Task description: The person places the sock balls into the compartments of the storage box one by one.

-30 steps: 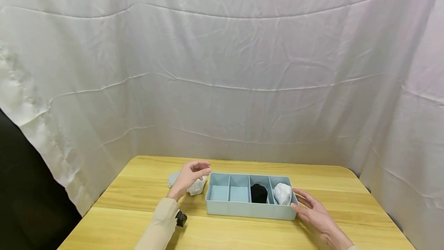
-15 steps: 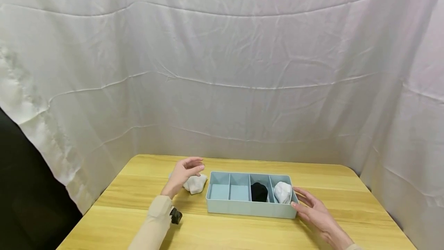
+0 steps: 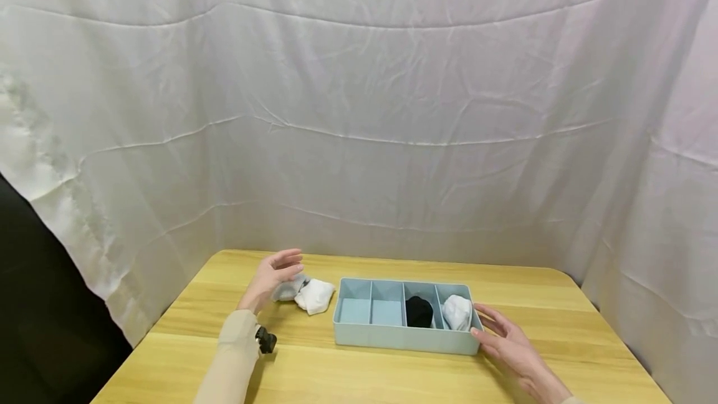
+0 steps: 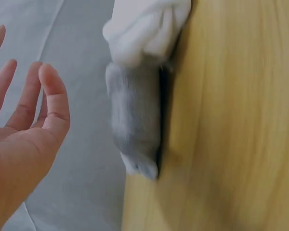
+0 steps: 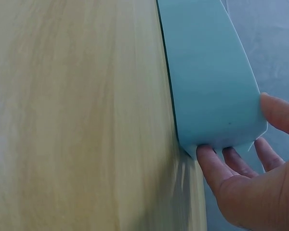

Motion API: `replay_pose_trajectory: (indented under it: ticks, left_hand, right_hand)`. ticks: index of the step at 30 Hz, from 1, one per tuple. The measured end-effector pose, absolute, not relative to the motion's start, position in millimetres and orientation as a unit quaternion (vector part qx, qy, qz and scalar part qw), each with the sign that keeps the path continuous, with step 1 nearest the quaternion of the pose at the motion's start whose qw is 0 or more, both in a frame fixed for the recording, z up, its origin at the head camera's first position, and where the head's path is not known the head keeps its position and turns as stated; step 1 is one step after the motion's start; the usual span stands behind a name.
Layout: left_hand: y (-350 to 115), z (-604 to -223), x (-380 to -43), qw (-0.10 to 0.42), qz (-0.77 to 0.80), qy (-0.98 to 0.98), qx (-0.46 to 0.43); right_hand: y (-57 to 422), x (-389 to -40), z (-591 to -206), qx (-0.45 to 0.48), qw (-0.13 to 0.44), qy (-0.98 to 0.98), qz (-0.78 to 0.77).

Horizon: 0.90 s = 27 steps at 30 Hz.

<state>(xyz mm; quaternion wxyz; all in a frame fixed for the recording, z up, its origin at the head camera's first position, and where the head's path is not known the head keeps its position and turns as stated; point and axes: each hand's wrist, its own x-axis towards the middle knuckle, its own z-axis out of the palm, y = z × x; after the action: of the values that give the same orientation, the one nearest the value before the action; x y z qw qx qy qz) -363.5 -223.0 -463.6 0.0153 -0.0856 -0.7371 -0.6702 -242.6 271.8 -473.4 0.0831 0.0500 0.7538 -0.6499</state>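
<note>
A light-blue storage box (image 3: 406, 338) with a row of compartments stands on the table. A black balled sock (image 3: 419, 312) sits in its third compartment from the left, a white balled sock (image 3: 457, 312) in the rightmost one. My right hand (image 3: 507, 345) holds the box's right end, thumb at the upper front edge and fingers against the end wall. My left hand (image 3: 273, 276) is in the air, fingers apart and loosely bent, holding nothing. Just beyond it lie a grey rolled sock (image 4: 136, 108) and a white rolled sock (image 3: 315, 296), side by side, left of the box.
The wooden table (image 3: 359, 379) has rounded far corners. Pale curtains (image 3: 392, 179) hang behind it and along both sides. Dark fabric (image 3: 45, 304) shows at the far left. A small black device (image 3: 266, 340) is strapped to the left wrist.
My left hand has moved left, away from the box, uncovering the white and grey socks. The right hand has stayed at the box's end, and the box has not moved.
</note>
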Motion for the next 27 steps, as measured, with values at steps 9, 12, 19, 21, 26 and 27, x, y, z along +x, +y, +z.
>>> replay_pose_trajectory:
  ticks: [9, 12, 19, 21, 26, 27]
  left_hand:
    - [-238.3, -471.4, -366.8, 0.004, -0.644, -0.764, -0.048]
    - [-243.1, -474.6, -368.6, -0.004, -0.632, -0.774, -0.04]
    - [-247.5, -480.8, -369.8, -0.032, -0.602, -0.797, -0.025]
    - [-248.2, -483.9, -370.9, -0.038, -0.597, -0.801, -0.026]
    - [-246.9, -489.3, -371.8, -0.051, -0.584, -0.81, -0.031]
    - [-246.5, -489.7, -371.7, -0.053, -0.584, -0.81, -0.032]
  right_hand:
    - [274.5, -243.3, -472.8, 0.055, 0.084, 0.756, -0.647]
    - [274.1, -244.5, -472.1, 0.056, 0.081, 0.757, -0.646]
    - [274.1, -245.1, -474.0, 0.054, 0.078, 0.752, -0.652]
    - [273.8, -244.4, -474.1, 0.06, 0.078, 0.75, -0.654]
    - [274.2, -242.7, -473.4, 0.062, 0.076, 0.749, -0.656]
    - [274.3, -242.5, -473.3, 0.061, 0.076, 0.75, -0.655]
